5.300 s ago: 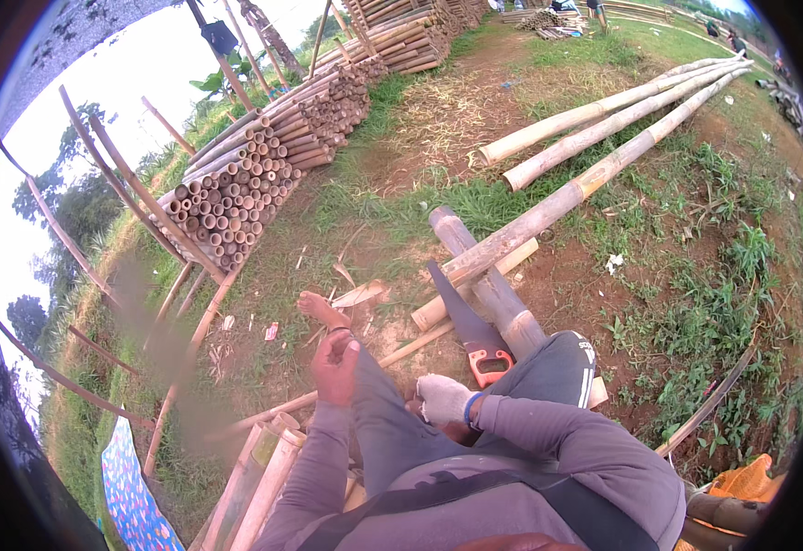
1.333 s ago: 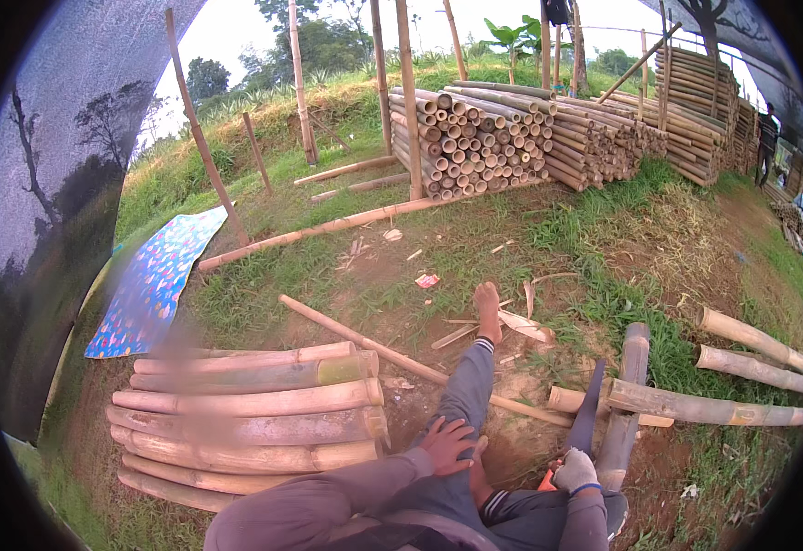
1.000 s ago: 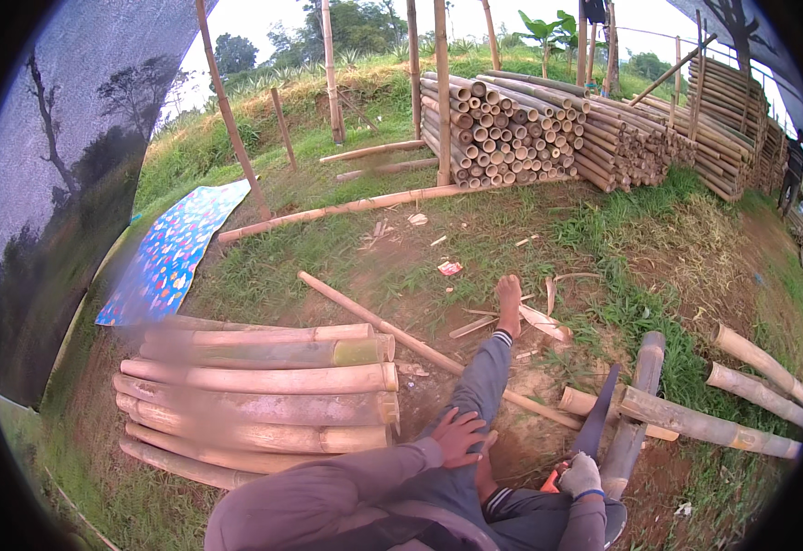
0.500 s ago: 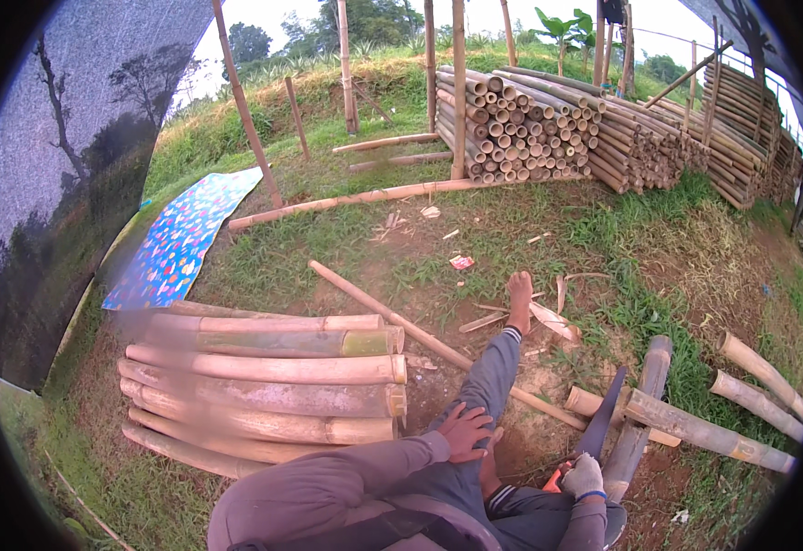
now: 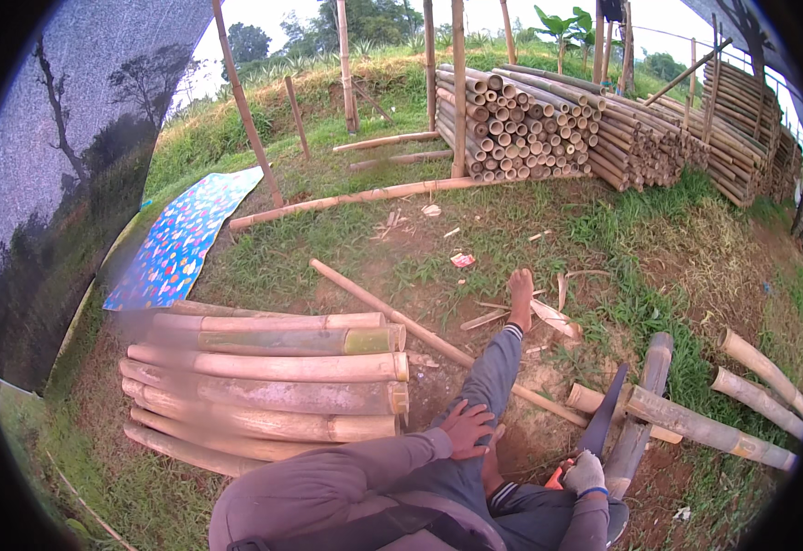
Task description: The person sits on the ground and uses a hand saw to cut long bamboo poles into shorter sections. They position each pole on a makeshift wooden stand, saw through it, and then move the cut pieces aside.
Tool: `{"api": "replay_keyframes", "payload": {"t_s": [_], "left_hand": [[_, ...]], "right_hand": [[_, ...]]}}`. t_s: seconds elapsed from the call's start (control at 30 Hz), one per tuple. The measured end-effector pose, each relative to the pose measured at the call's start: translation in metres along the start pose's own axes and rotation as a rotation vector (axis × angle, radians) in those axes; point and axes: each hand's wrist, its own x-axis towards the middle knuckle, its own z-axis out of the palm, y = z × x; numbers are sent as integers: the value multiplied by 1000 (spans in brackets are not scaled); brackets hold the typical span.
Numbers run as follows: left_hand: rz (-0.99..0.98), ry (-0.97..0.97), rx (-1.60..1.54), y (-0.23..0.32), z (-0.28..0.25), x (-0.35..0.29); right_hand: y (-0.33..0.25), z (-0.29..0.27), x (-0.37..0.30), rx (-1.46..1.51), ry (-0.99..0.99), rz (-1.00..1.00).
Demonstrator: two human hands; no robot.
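Note:
My left hand (image 5: 469, 430) lies on my trouser leg at the knee, bare, with its fingers stretched out and holding nothing. In a pale glove, my right hand (image 5: 586, 475) grips the orange handle of a hand saw (image 5: 603, 415) low on my right. The dark blade points up and away, its tip near a cut bamboo pole (image 5: 705, 426). This pole lies across a greyish bamboo log (image 5: 641, 413) close to the right hand. Behind the blade, a short paler bamboo piece (image 5: 585, 399) rests on the ground.
Several thick cut bamboo lengths (image 5: 282, 367) lie side by side at left. A thin pole (image 5: 401, 321) slants across the ground ahead, near my bare foot (image 5: 521, 298). Stacked bamboo (image 5: 525, 129) stands farther back. A patterned blue sheet (image 5: 186, 241) lies far left. More cut poles (image 5: 760, 404) lie right.
Almost nothing differs. The view has shifted very slightly, while my left hand stays on the knee and my right hand keeps hold of the saw.

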Motion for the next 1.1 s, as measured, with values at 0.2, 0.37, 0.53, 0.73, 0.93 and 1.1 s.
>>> {"api": "replay_keyframes", "payload": {"t_s": [0.2, 0.37, 0.53, 0.73, 0.93, 1.1], "left_hand": [[-13, -40, 2, 1, -3, 1], [-23, -51, -5, 2, -4, 1], [-15, -39, -12, 4, -8, 0], [0, 5, -14, 1, -3, -2], [8, 17, -23, -1, 1, -1], [-1, 9, -22, 0, 0, -1]], "right_hand": [[-2, -3, -2, -2, -3, -5], [-4, -3, -3, -17, 1, -11], [-2, -3, -2, -30, 0, -10], [-3, -2, -2, -25, -7, -12], [-4, -3, -3, -22, 5, -8], [-8, -6, -5, -18, -1, 7]]}}
